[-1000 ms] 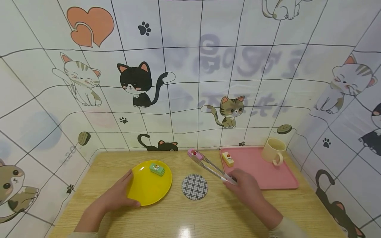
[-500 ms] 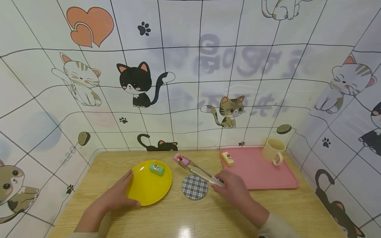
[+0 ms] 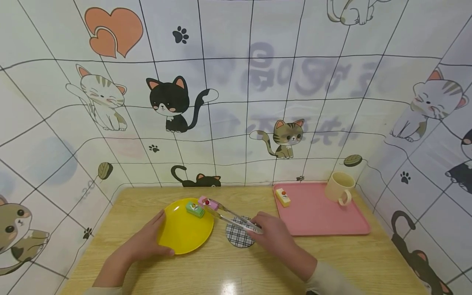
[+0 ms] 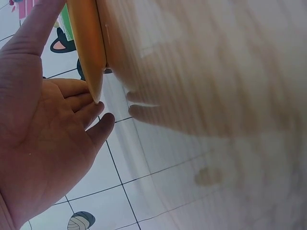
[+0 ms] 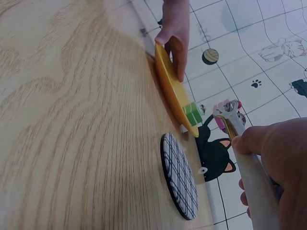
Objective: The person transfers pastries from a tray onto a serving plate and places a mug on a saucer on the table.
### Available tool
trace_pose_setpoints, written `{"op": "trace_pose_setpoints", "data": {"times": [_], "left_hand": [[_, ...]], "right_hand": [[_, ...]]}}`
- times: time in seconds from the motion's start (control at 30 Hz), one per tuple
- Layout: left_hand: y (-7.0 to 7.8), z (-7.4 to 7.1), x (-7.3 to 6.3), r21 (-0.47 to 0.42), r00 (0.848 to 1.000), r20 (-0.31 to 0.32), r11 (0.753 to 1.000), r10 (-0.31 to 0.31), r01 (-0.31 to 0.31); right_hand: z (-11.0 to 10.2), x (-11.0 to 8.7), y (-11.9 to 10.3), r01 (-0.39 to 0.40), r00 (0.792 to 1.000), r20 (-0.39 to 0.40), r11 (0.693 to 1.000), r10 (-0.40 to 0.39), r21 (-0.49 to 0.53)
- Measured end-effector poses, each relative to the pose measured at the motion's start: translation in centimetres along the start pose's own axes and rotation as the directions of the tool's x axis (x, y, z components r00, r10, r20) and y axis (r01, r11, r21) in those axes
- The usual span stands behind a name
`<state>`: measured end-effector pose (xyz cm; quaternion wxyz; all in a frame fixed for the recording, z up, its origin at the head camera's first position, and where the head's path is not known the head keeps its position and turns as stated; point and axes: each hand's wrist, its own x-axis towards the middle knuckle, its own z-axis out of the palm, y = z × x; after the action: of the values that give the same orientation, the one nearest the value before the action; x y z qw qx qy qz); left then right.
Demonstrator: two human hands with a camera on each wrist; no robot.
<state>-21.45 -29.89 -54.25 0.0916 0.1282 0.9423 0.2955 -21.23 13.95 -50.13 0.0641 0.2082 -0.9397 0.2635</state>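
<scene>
Gripping the tongs (image 5: 250, 175), the right hand (image 3: 274, 234) is to the right of the plate (image 3: 184, 234), with fingers and thumb closed about the handle. The tongs reach leftward over the coaster (image 3: 236, 240), and their tips pinch the pink cake (image 3: 204, 201), which shows against the plate's far right rim in the head view. In the right wrist view this cake hangs raised above the level of the plate, with a gap between it and the green cake (image 3: 194, 209), which lies on the far part of the plate. The left hand (image 3: 147, 237) holds the plate's left edge, its thumb and fingers spread in a wide curve round the rim. Just right of the plate, the coaster lies flat on the table (image 3: 221, 270). Well to the plate's right is the tray (image 3: 318, 217), with the yellow cake (image 3: 283, 197) at its far corner on the plate's side and the mug (image 3: 337, 187) upright at the far corner away from the plate. Behind the plate rises a wall (image 3: 228, 82) printed with cats.
</scene>
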Motion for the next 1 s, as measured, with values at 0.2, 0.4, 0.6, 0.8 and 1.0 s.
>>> {"op": "trace_pose_setpoints", "data": {"times": [0.2,0.4,0.6,0.8,1.0], "left_hand": [[0.1,-0.1,0.0,0.006,1.0,0.002,1.0,-0.003,0.003],[0.3,-0.2,-0.1,0.003,1.0,0.001,1.0,-0.008,0.008],[0.3,-0.2,-0.1,-0.003,1.0,0.001,1.0,-0.003,0.003],[0.3,-0.1,-0.1,0.006,1.0,-0.003,1.0,0.006,-0.006],[0.5,-0.1,-0.2,0.004,1.0,0.0,1.0,0.013,-0.013]], "right_hand": [[0.5,0.6,-0.6,0.028,0.999,0.015,1.0,-0.028,0.015],[0.9,1.2,-1.1,0.041,0.999,0.016,0.999,-0.041,0.008],[1.5,1.6,-1.7,0.066,0.997,0.047,0.997,-0.067,0.033],[2.0,2.1,-2.5,0.085,0.994,0.064,0.994,-0.09,0.075],[2.6,2.4,-3.3,0.079,0.993,0.082,0.993,-0.087,0.088]]}}
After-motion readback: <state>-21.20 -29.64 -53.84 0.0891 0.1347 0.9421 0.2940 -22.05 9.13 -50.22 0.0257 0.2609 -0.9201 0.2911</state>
